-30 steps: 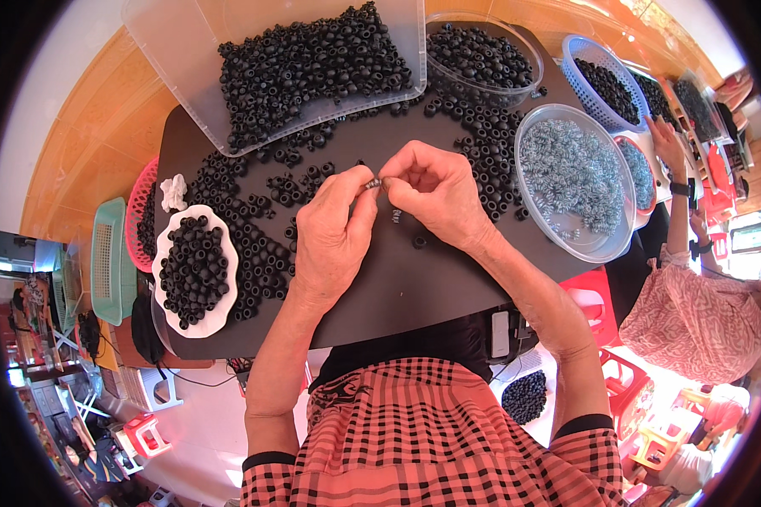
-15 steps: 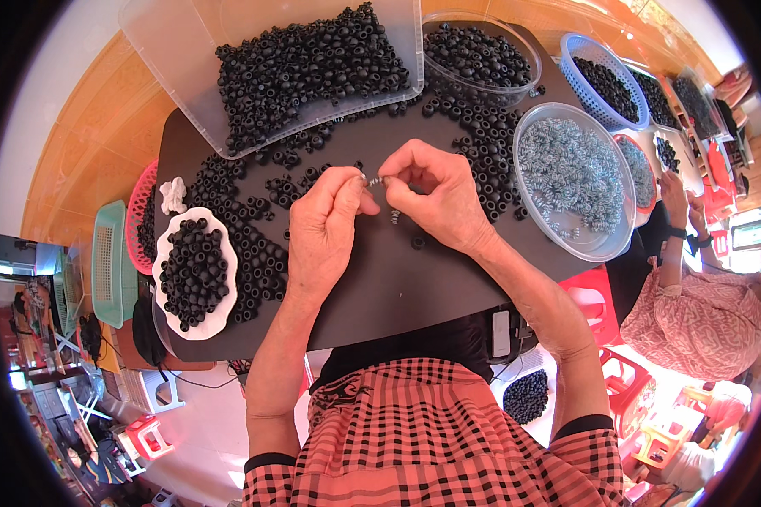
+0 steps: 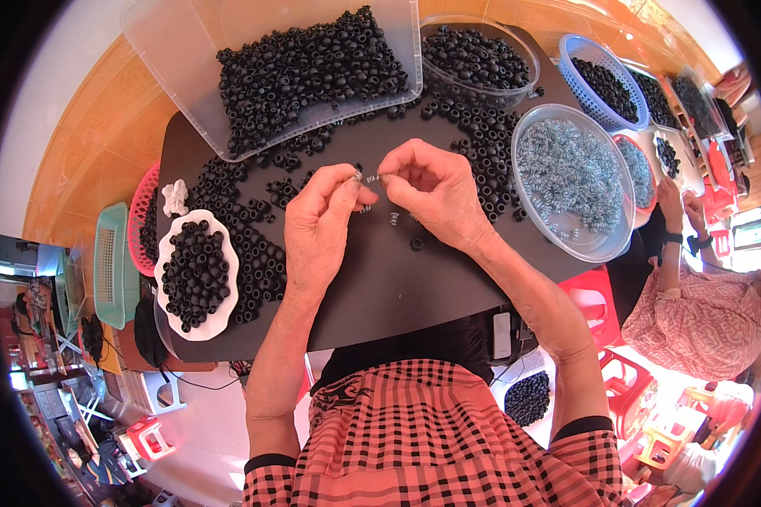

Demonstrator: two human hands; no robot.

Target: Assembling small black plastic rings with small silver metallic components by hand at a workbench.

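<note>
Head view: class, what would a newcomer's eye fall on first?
Probably the clear bin of black parts at the far side of the dark table, then the large bowl of pale springs on the right. Centrally, a small spring shows between left hand and right hand.

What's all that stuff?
table: one, dark, middle
pieces: many, black, table, containers
springs: many, silvery, bowls and table
wide bowl: one, clear, right
big bin: one, clear, top left
round tub: one, clear, top
plate: one, white, left
wad: one, white, above plate
pink basket: one, pink, left
green basket: one, green, left
blue basket: one, blue, right
stools: several, mostly red, floor
neighbour: one, pinkish top, right
left hand: one, bare, middle
right hand: one, bare, middle
</note>
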